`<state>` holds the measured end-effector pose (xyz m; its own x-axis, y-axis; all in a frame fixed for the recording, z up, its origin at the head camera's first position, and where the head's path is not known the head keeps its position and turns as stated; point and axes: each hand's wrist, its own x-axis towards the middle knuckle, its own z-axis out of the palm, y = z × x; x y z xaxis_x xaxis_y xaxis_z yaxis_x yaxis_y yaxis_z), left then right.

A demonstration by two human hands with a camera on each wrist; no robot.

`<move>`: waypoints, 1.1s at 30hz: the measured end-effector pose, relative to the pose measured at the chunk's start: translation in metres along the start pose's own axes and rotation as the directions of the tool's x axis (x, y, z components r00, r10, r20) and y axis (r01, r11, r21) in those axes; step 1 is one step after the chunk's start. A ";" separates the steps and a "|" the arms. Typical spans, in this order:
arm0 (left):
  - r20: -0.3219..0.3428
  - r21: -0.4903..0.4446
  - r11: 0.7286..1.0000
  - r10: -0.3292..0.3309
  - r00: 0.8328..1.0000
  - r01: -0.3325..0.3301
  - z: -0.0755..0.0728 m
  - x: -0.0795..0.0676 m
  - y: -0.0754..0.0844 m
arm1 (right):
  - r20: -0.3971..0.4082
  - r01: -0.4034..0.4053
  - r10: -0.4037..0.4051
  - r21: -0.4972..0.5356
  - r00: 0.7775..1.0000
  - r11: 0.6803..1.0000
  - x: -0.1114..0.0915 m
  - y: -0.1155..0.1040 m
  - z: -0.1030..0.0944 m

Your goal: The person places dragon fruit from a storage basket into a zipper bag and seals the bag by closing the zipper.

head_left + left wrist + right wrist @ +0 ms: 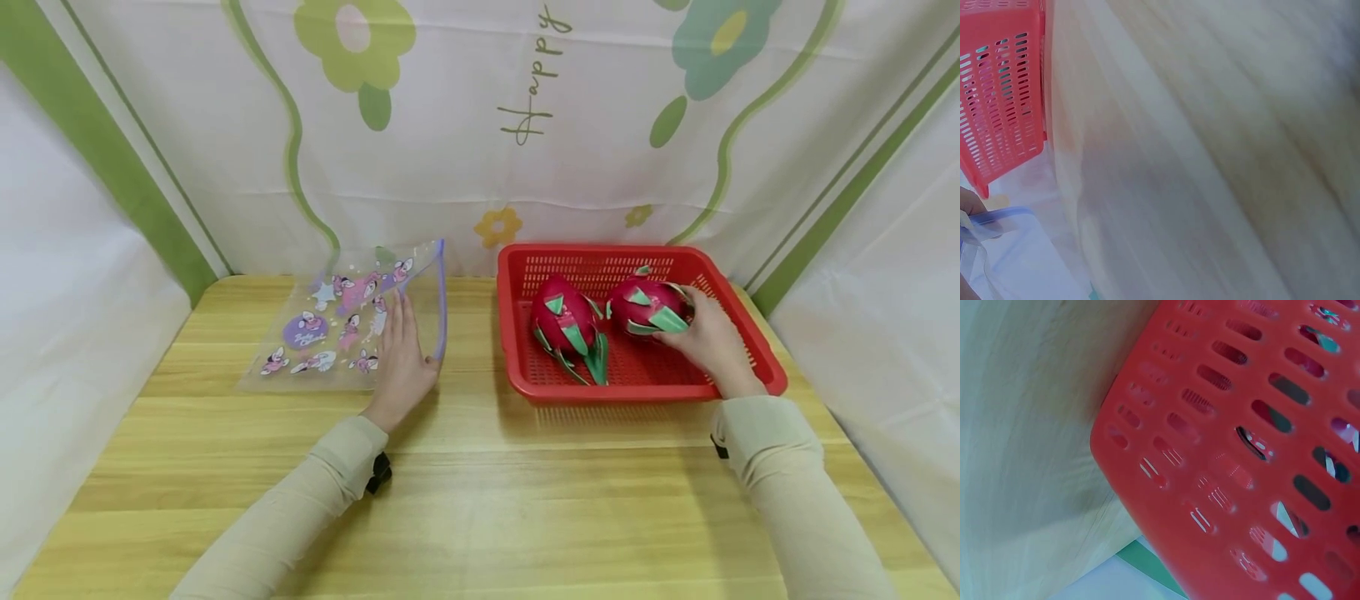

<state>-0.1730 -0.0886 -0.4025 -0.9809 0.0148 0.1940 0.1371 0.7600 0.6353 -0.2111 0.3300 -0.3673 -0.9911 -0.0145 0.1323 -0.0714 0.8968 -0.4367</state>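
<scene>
Toward the left lies a clear printed zip bag [311,333] with a purple edge at its mouth, partly spread. My left hand [405,354] rests on it at the mouth, fingers extended; its fingers barely enter the left wrist view, beside the bag's purple rim [1007,214]. Inside the red basket [517,367] are two dragon fruits with green scales. My right hand [708,337] grips the right dragon fruit [637,304] from its right side, thumb in front. The left dragon fruit [562,321] leans on the basket floor, apart from both hands.
The slotted basket wall [1197,456] fills most of the right wrist view and hides the right hand there. A wooden tabletop [480,500] lies under everything. Behind it hangs a white flower-printed curtain [465,158], close to the basket's back.
</scene>
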 end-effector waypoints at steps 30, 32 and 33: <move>0.013 0.006 0.999 0.043 0.999 -0.043 -0.010 0.003 -0.007 | -0.607 0.151 0.014 0.219 0.794 0.964 -0.004 -0.041 -0.008; 0.009 0.014 0.999 0.038 0.999 -0.038 -0.012 0.004 -0.007 | -0.626 0.190 0.032 0.285 0.779 0.940 -0.002 -0.056 -0.009; 0.008 0.019 0.999 0.035 0.999 -0.035 -0.013 0.004 -0.008 | -0.633 0.212 0.034 0.308 0.773 0.927 -0.002 -0.064 -0.010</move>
<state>-0.1762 -0.1028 -0.3966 -0.9766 0.0466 0.2100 0.1688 0.7710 0.6140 -0.2039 0.2776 -0.3307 -0.6979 0.2992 0.6507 -0.3106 0.6923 -0.6514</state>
